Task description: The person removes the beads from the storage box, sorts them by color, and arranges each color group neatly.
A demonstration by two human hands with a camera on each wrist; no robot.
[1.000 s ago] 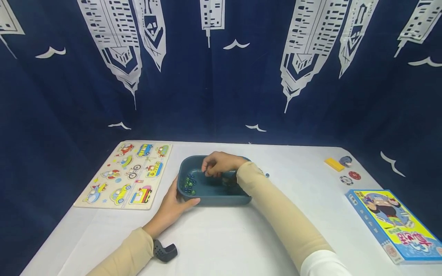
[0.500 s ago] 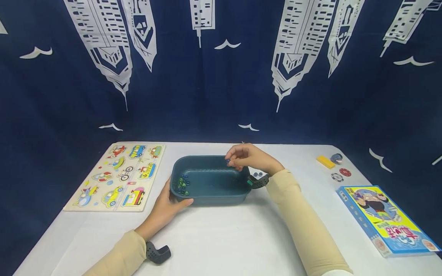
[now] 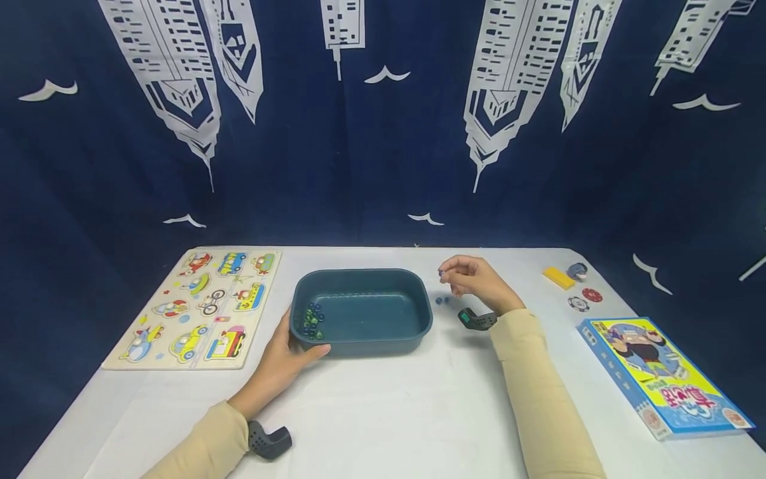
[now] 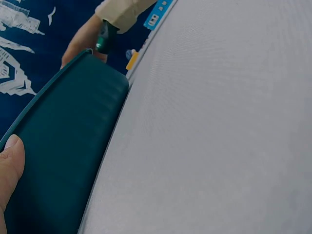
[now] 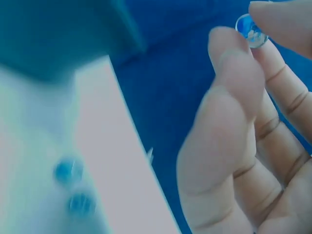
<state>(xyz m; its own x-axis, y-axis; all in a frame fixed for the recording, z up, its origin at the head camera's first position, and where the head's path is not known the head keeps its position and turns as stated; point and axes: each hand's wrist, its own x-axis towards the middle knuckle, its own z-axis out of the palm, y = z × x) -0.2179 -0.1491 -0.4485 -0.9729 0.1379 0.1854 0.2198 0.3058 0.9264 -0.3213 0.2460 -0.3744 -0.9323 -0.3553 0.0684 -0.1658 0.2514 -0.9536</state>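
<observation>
Marble [image 5: 251,31], clear with blue inside, sits pinched at the fingertips of the right hand [image 3: 479,283], whose other fingers curl loosely inward. That hand is to the right of the dark teal tub [image 3: 371,347], near two loose marbles [image 3: 443,301] on the white table [image 3: 383,412]. At the tub's near left corner, the left hand [image 3: 284,359] grips the side, its thumb lying against the outer front wall just under the rim; most of its fingers are hidden or out of frame in the left wrist view. Green and blue marbles [image 3: 312,322] cluster in the tub's left end, too small and overlapped to count. The right wrist view blurs the loose pair, and its edge cuts off part of the hand.
</observation>
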